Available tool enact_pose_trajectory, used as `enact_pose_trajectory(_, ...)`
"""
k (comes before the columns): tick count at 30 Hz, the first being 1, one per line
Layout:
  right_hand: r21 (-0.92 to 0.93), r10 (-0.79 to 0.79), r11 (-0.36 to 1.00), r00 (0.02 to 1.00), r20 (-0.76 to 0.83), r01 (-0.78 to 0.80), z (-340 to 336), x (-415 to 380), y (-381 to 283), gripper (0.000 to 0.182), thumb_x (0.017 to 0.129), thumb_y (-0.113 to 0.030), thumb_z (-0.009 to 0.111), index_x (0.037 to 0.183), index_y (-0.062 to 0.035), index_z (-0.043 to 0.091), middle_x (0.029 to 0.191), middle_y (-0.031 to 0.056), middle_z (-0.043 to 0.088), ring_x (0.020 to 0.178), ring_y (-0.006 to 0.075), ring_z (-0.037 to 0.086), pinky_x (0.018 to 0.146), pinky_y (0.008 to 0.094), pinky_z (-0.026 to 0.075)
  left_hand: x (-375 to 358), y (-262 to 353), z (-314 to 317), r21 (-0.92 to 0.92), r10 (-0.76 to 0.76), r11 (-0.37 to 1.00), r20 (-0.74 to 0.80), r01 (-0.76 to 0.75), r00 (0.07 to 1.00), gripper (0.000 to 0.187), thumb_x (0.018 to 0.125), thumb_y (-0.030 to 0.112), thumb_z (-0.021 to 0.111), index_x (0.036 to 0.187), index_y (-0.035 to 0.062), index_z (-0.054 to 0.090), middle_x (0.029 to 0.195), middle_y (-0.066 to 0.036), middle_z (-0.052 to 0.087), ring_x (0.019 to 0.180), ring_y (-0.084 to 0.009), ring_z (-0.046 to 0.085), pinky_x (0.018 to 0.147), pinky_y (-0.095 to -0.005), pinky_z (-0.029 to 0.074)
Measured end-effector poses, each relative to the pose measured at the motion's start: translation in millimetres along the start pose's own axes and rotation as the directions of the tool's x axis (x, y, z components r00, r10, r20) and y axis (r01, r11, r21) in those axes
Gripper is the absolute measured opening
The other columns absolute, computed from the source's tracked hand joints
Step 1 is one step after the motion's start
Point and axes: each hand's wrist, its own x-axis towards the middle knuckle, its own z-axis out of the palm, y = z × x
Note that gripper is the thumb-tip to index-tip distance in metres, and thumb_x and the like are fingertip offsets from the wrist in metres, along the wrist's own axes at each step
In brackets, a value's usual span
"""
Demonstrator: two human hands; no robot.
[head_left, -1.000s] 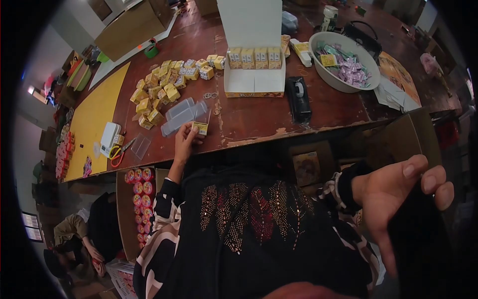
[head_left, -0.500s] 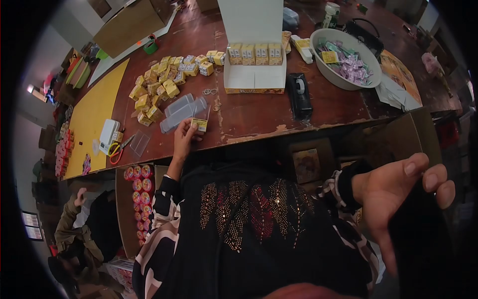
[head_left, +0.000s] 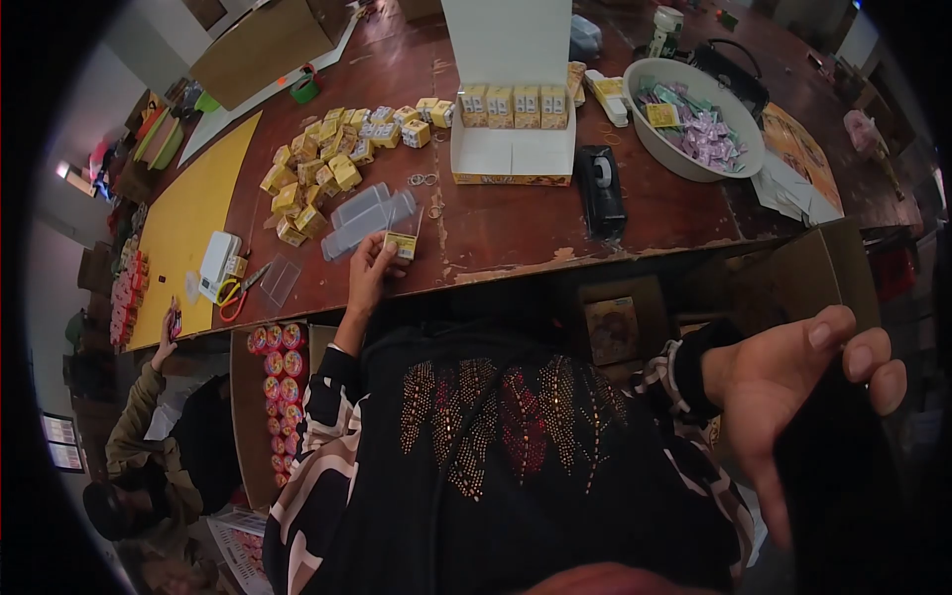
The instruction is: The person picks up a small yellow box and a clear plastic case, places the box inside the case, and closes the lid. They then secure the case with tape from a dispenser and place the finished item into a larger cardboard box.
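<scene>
Our left hand (head_left: pixel 365 281) rests at the near edge of the table (head_left: pixel 516 223), fingers pinched around a small yellow box (head_left: pixel 401 245) held just above the wood. Touching that box on its far side lie clear plastic sleeves (head_left: pixel 369 220). Beyond them, toward the table's left edge, sits a heap of yellow boxes (head_left: pixel 327 164), and further in stands an open white carton (head_left: pixel 512 149) with a row of the same boxes along its back wall. A black tape dispenser (head_left: pixel 600 188) lies just right of the carton, and a white bowl (head_left: pixel 694 159) of wrapped sachets sits near the far right corner. Scissors (head_left: pixel 236 291) lie near the left end of the near edge.

Our right hand (head_left: pixel 793 382) hangs off the table, low at the right, fingers loosely spread and holding nothing. Another person (head_left: pixel 149 436) crouches at lower left.
</scene>
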Motion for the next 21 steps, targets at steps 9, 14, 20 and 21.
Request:
enact_pose_trajectory(9,0.009,0.004,1.000,0.999,0.032,-0.005,-1.3,0.4,-0.1,0.064,0.075,-0.086,0.051,0.126,-0.0483,0.048,0.130,0.0056,0.043,0.109,0.0227,0.041,0.077,0.0315,0.041,0.5,0.3,0.0,-0.001,-0.002,1.000,0.011,0.002,1.000,0.033,0.098,0.023,0.059,0.122,0.0007,0.054,0.101,-0.008,0.066,0.080,-0.0138,0.066,0.065,-0.0252,0.055)
enact_pose_trajectory(14,0.016,0.011,1.000,0.999,0.051,-0.012,-1.6,0.5,0.1,0.064,0.075,-0.085,0.052,0.127,-0.0478,0.047,0.131,0.0052,0.042,0.110,0.0227,0.041,0.078,0.0317,0.041,0.3,0.0,-0.2,0.000,-0.001,1.000,0.013,0.001,1.000,0.033,0.098,0.023,0.059,0.122,0.0008,0.054,0.101,-0.008,0.066,0.080,-0.0137,0.066,0.066,-0.0252,0.055)
enact_pose_trajectory(20,0.017,0.009,1.000,0.999,0.031,-0.009,-0.3,-0.6,0.9,0.064,0.075,-0.086,0.051,0.126,-0.0486,0.048,0.130,0.0053,0.042,0.109,0.0228,0.040,0.077,0.0316,0.041,0.2,0.4,-0.2,0.009,0.000,1.000,0.010,0.000,1.000,0.033,0.098,0.024,0.059,0.122,0.0008,0.054,0.101,-0.008,0.067,0.081,-0.0138,0.066,0.066,-0.0253,0.055)
enact_pose_trajectory(21,0.017,0.008,1.000,1.000,0.027,-0.009,-0.1,-0.6,1.1,0.064,0.075,-0.086,0.051,0.126,-0.0487,0.048,0.130,0.0053,0.042,0.109,0.0228,0.040,0.077,0.0316,0.041,0.0,1.2,0.3,0.013,-0.001,1.000,0.008,0.001,1.000,0.034,0.098,0.024,0.059,0.122,0.0008,0.054,0.101,-0.008,0.067,0.081,-0.0138,0.066,0.066,-0.0253,0.055)
